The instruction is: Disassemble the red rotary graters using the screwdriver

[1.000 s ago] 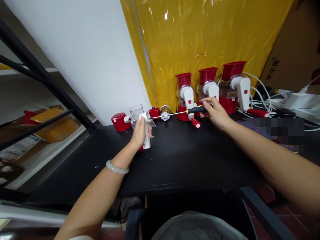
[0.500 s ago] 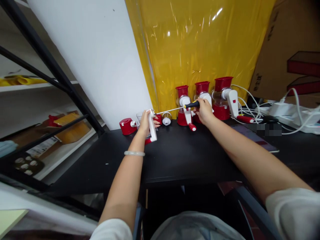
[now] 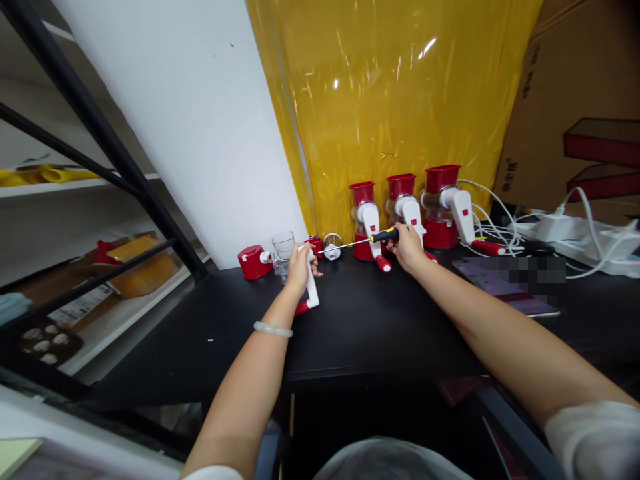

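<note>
My left hand (image 3: 299, 270) is closed around a white crank handle (image 3: 312, 288) with a red grip at its lower end. In my right hand (image 3: 407, 247) is a screwdriver (image 3: 384, 235) with a black and yellow handle. Its long shaft points left, and the tip is at the upper end of the crank handle; whether it sits in a screw is too small to tell. A red base (image 3: 253, 262) and a clear plastic housing (image 3: 283, 245) stand left of my left hand. Between my hands lies a metal grater drum (image 3: 332, 245) with a white end.
Three red and white rotary graters (image 3: 367, 217) stand along the yellow plastic sheet (image 3: 400, 87). At the right are a tablet (image 3: 505, 283), white cables and a power strip (image 3: 580, 243). A black shelf frame (image 3: 100, 133) rises on the left of the black table (image 3: 370, 333).
The crank handle and my left hand have dropped slightly, uncovering more of the clear housing. The screwdriver has moved down with my right hand, its tip still at the crank handle. The camera view has shifted slightly.
</note>
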The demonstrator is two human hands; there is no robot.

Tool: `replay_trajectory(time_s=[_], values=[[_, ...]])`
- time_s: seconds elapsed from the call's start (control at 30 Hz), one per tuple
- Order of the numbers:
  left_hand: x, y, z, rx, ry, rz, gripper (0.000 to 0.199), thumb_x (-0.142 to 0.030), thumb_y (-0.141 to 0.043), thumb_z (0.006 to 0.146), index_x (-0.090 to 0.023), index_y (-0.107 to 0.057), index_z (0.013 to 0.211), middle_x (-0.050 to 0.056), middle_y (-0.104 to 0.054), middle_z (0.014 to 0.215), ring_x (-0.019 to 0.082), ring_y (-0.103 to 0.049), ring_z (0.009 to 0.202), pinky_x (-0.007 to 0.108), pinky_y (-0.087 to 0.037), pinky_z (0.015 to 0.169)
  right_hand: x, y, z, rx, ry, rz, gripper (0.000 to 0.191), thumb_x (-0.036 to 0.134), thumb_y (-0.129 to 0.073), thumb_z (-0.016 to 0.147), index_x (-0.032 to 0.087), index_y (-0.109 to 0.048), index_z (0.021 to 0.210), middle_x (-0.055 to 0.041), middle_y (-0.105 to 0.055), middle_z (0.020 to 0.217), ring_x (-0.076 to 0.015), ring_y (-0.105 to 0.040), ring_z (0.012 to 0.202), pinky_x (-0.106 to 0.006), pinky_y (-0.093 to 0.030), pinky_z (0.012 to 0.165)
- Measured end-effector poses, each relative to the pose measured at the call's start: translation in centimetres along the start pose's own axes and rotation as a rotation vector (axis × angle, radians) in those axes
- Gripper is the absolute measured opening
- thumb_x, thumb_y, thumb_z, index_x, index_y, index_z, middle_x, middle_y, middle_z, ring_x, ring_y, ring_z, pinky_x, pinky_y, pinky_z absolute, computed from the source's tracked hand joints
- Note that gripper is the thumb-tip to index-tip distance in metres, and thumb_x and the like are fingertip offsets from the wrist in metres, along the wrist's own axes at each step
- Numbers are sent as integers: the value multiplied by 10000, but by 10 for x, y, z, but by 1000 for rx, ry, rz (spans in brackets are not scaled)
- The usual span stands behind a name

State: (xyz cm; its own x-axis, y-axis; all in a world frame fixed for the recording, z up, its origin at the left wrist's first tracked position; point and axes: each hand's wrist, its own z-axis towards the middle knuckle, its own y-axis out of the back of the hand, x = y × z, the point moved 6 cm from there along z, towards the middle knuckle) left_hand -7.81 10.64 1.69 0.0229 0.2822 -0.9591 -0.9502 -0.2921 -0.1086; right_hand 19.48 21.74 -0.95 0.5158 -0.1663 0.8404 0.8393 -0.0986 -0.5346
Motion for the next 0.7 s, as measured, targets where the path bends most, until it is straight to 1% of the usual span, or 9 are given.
replay_trajectory(time_s=[0.1,0.17,0.23,0.33,0.4,0.5,0.6,0.7], values=[[-1,-1,-1,29,-8,1,411,-577,-625,837,-224,-511,1015,-89,-540,554,85,-440,358,224,-465,413,0,0,-2,-9,-45,26,74,239,-487,944,242,-465,873,79,-533,588,-87,-485,429,-188,-424,421],[-1,-4,-3,57,-20,11,425,-587,-630,832,-215,-544,1018,-87,-532,558,80,-435,358,226,-467,415,1,2,0,-21,-33,34,85,263,-487,948,247,-454,872,80,-541,606,-86,-488,425,-190,-420,414],[-2,-7,-5,84,-27,26,442,-605,-642,824,-211,-566,1010,-89,-521,554,77,-432,356,226,-463,413,2,5,3,-31,19,21,175,372,-544,946,254,-446,863,87,-526,609,-84,-483,420,-190,-410,400],[-2,-9,-7,104,-36,35,471,-634,-658,806,-212,-571,997,-93,-512,542,77,-428,350,230,-465,408,2,9,8,-14,102,-19,366,557,-658,877,262,-445,838,109,-441,552,-76,-429,386,-190,-393,377],[-3,-9,-7,102,-50,35,482,-645,-664,800,-213,-571,993,-94,-512,538,78,-429,351,230,-465,406,-2,10,10,8,113,-46,426,599,-702,834,263,-440,818,122,-380,513,-70,-383,360,-191,-377,364],[-2,-7,-6,77,-50,38,481,-653,-672,804,-216,-572,977,-92,-510,534,78,-436,353,218,-445,397,-5,10,12,18,99,-62,408,562,-715,827,260,-441,801,120,-375,506,-70,-394,368,-186,-379,370],[-1,-5,-4,59,-44,44,472,-654,-677,812,-218,-566,957,-92,-510,535,76,-437,354,216,-445,400,-4,9,12,3,82,-39,303,464,-688,849,253,-472,817,100,-435,546,-80,-456,420,-183,-407,391],[-1,-5,-4,52,-55,54,453,-637,-668,827,-219,-559,961,-96,-507,536,72,-428,353,220,-467,410,-3,8,11,-30,63,-2,216,374,-664,851,251,-486,851,83,-506,628,-86,-509,479,-186,-432,414]])
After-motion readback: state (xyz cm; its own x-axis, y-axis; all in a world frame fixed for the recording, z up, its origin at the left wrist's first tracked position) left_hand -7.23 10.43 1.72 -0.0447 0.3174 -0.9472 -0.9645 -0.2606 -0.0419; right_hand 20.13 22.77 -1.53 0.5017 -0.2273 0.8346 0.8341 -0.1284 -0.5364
